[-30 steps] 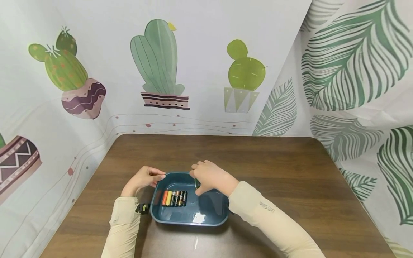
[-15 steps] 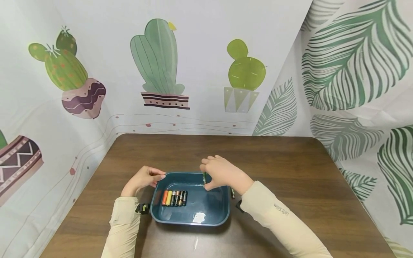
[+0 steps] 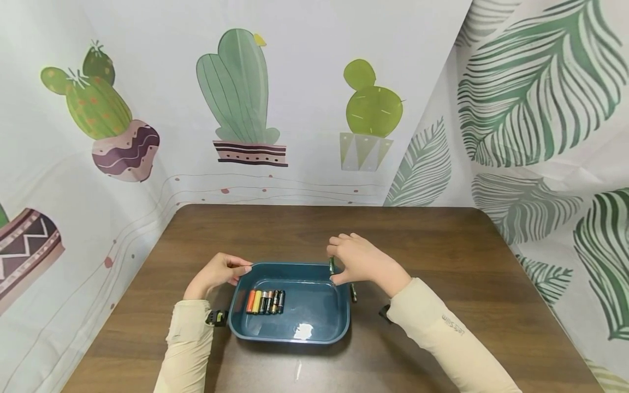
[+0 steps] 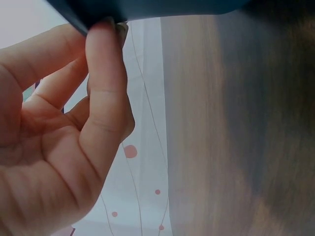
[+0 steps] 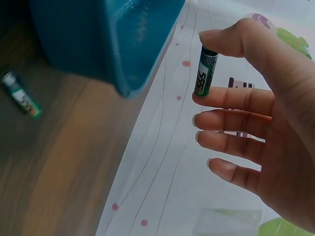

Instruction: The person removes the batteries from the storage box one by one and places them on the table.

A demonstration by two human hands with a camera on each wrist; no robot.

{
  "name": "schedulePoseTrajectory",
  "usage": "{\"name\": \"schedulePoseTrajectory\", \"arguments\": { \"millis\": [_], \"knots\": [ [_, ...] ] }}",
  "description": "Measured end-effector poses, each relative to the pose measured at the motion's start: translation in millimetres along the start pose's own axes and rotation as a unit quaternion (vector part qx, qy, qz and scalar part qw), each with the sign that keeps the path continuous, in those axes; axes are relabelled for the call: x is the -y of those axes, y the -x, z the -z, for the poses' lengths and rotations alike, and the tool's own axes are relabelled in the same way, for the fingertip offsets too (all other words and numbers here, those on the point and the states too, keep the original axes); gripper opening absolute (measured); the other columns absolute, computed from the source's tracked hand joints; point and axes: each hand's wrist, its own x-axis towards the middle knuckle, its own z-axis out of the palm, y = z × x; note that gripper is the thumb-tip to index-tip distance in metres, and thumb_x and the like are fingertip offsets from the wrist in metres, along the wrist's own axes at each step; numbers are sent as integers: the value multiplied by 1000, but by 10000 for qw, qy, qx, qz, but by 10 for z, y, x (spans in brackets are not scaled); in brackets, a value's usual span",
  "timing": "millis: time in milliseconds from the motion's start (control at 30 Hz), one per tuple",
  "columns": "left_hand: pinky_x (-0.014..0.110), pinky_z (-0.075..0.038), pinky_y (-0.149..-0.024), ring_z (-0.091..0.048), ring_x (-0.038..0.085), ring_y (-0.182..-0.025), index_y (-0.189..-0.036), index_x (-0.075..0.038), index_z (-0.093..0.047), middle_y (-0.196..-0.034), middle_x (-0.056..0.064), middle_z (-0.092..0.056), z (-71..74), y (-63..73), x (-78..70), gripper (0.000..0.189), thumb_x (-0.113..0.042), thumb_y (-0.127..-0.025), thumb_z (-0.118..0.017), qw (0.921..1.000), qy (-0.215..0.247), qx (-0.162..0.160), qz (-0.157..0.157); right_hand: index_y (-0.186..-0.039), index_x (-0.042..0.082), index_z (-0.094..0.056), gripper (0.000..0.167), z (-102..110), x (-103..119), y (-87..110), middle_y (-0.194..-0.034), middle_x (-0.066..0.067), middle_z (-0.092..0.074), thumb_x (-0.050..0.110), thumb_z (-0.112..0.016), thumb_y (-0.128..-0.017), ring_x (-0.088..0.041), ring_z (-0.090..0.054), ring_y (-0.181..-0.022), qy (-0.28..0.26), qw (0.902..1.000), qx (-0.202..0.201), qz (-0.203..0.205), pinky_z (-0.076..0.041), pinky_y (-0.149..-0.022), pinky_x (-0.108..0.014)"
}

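A dark blue tray (image 3: 314, 308) sits on the table with a row of several batteries (image 3: 266, 302) at its left side, one orange, one yellow, the others mostly black. At the tray's back left corner, my left hand (image 3: 219, 275) pinches the rim between thumb and fingers. My right hand (image 3: 366, 262) holds a green and black battery (image 5: 205, 72) by its ends, thumb against index finger, above the tray's back right corner. The right wrist view shows its other fingers spread apart. A second green battery (image 5: 22, 96) lies on the table just outside the tray's right wall.
The brown wooden table (image 3: 432, 256) extends around the tray on all sides. Behind it hangs a white cloth (image 3: 309, 98) printed with cacti and leaves. A dark wrist strap (image 3: 217, 318) is on the left sleeve, close to the tray's left wall.
My right hand has moved to the right with the green battery, from above the tray's middle to its back right corner. This uncovers the battery on the table. The left hand stays put.
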Motion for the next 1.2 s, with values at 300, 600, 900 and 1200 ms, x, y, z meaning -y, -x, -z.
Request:
{"name": "schedulePoseTrajectory", "arguments": {
  "millis": [300, 600, 900, 1200],
  "knots": [
    [36, -56, -65, -62, 18, -71, -104, 3, -72, -94, 12, -70, 4, 2, -13, 19, -9, -91, -66, 10000, -17, 22, -6, -91, 13, -66, 36, -87, -187, 224, -85, 4, -53, 37, -81, -70, -20, -52, -84, -167, 9995, -110, -227, -45, -74, -37],
    [36, -56, -65, -63, 17, -72, -105, 3, -72, -94, 13, -70, 4, 0, -10, 20, -8, -91, -66, 10000, 14, 41, -5, -91, 12, -67, 36, -290, -313, 405, -90, -2, -58, 34, -84, -68, -23, -54, -86, -468, 9978, -3, -463, -45, -75, -40],
    [34, -56, -64, -64, 17, -71, -107, 5, -71, -94, 14, -71, -8, 2, -4, 21, -8, -91, -65, 9999, 56, 92, -44, -94, 10, -68, 40, -559, -385, 484, -91, -1, -59, 32, -86, -65, -24, -56, -86, -555, 9965, 270, -571, -47, -76, -42],
    [35, -56, -64, -64, 17, -71, -106, 5, -71, -93, 14, -71, -2, -5, 10, 21, -7, -91, -65, 9999, 45, 85, -104, -95, 8, -67, 46, -762, -389, 500, -98, -6, -62, 36, -87, -64, -27, -58, -90, -558, 9950, 531, -632, -48, -81, -47]
  ]
}}
